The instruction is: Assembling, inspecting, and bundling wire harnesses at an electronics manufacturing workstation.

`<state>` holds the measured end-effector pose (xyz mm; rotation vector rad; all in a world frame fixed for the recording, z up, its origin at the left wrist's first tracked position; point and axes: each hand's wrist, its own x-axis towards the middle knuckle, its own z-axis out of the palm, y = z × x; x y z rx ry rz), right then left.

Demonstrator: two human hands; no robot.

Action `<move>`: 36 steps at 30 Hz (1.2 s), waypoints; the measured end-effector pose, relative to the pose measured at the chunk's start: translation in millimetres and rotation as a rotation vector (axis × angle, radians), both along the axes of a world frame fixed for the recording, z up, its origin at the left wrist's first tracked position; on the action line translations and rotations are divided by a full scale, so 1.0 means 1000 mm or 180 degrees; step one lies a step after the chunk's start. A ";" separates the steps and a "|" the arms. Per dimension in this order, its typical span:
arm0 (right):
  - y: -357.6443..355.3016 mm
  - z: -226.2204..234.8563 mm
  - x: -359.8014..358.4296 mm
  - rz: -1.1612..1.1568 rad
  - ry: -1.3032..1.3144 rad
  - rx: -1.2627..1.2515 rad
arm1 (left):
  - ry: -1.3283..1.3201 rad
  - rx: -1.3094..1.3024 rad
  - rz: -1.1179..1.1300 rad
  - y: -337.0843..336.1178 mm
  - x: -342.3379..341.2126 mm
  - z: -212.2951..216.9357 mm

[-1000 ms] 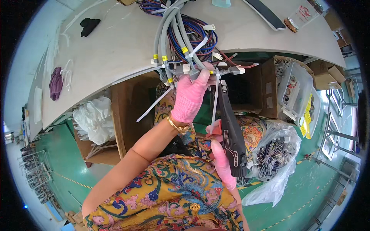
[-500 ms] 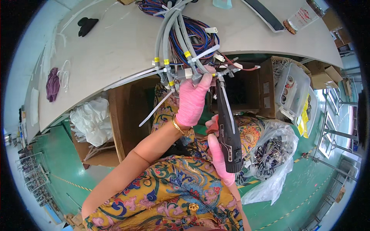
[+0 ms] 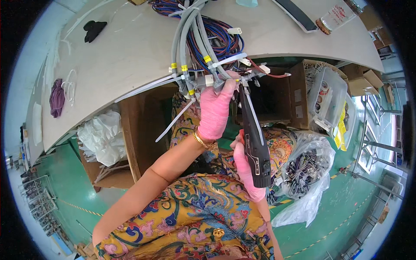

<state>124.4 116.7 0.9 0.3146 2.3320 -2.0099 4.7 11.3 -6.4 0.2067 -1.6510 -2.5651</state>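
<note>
A wire harness [image 3: 176,51] of thick grey cables with yellow bands hangs over the table's near edge. My left hand [image 3: 215,110], in a pink glove, is closed round the cable ends at that edge. My right hand [image 3: 245,170], also gloved in pink, grips a black cable tie gun [image 3: 257,155] from its left side, fingers by the red trigger. The gun's nose touches the bundle just right of my left thumb. A white cable tie tail [image 3: 254,113] lies along its upper part. Another loose tie tail [image 3: 174,122] hangs left of my left hand.
Coiled blue, red and black wires [image 3: 222,41] lie behind the cables. Below the table stand cardboard boxes [image 3: 299,96], a clear plastic bin [image 3: 326,96] and a bag of wires [image 3: 302,173]. A glass jar [image 3: 337,19] and a dark flat device [image 3: 295,15] sit at the back right.
The cable tie gun has moved slightly up and left, its nose still at the bundle. Less of the red trigger shows by my right fingers. My left hand keeps its hold.
</note>
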 end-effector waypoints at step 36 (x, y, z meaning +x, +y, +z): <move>-0.012 0.000 -0.025 -0.0329 0.1230 0.0160 | 0.0352 -0.1139 -0.1082 0.010 0.105 0.001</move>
